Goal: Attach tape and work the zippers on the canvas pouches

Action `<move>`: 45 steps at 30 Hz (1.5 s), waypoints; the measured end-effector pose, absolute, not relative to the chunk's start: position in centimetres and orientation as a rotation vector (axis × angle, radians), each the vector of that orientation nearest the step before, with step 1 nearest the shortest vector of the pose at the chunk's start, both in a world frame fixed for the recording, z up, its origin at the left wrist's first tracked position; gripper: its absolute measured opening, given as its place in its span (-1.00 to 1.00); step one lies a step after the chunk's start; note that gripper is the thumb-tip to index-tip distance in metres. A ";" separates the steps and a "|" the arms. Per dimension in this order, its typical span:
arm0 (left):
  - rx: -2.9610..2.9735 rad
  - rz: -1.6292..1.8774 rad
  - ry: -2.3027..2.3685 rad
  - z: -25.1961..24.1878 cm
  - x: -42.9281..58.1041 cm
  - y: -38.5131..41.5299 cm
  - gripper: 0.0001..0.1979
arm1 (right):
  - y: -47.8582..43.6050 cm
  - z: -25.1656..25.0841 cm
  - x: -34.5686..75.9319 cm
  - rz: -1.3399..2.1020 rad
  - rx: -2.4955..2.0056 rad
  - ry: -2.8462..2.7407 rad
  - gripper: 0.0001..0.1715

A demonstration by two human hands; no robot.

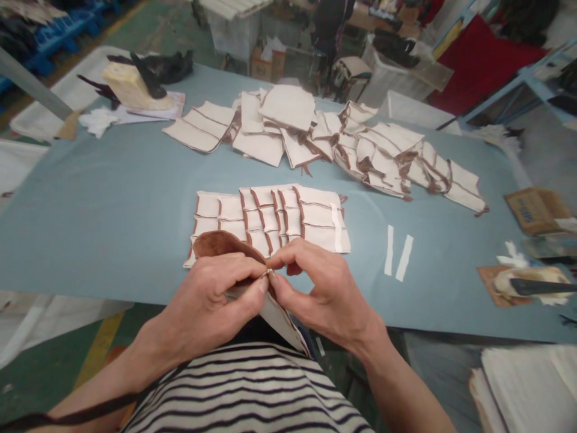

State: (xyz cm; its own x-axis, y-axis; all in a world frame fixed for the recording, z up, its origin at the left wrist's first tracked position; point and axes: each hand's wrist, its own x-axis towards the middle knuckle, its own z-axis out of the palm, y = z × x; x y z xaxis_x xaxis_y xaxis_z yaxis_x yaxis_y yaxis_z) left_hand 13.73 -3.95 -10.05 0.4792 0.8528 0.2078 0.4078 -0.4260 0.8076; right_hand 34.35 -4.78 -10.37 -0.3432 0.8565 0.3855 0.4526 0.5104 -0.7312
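Both hands meet at the edge of a brown and off-white piece (pixel 225 243) near the table's front edge. My left hand (pixel 216 294) pinches the seam between thumb and fingers. Close against it, my right hand (pixel 315 288) pinches the same edge from the other side. The brown face of the piece rises behind my left hand, and its pale part hangs down between my wrists. Just beyond lie overlapping off-white panels with brown edging (pixel 229 208), with a white strip (pixel 336 227) across their right end.
Farther back on the blue-grey table (pixel 130 180) are heaped off-white panels (pixel 288 108). Two white strips (pixel 389 249) lie to the right. A glue-smeared block with a dark handle (pixel 532 285) sits at far right, another pale block (pixel 130 87) at back left.
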 end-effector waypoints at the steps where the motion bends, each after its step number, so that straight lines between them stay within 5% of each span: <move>1: 2.024 0.818 1.039 -10.1 13.8 -3.9 -0.78 | -4.8 -10.3 34.5 0.682 -1.074 -1.992 -0.87; 9: 2.018 0.773 1.003 -10.0 14.0 -3.5 -0.76 | -3.8 -10.0 35.6 0.919 -1.037 -2.033 -0.87; 24: 1.508 0.794 1.213 -10.8 15.2 -3.6 -0.76 | -4.7 -12.6 32.8 0.619 -1.140 -1.938 -0.79; 33: 0.832 0.895 0.886 -13.4 15.0 -3.9 -0.74 | -4.8 -12.3 31.6 0.963 -1.196 -1.535 -0.84; 45: 1.487 0.789 0.953 -10.1 12.3 -0.9 -0.82 | -0.6 -12.7 33.4 0.770 -0.803 -1.944 -0.80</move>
State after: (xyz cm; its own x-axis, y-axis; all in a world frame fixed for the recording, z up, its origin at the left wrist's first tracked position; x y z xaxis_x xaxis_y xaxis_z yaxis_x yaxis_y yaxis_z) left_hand 12.33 -0.94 -10.12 0.4452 0.8947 -0.0351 0.1321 -0.0269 0.9909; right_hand 33.43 -0.61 -12.71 -0.4119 0.7738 0.4812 0.2342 0.6002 -0.7648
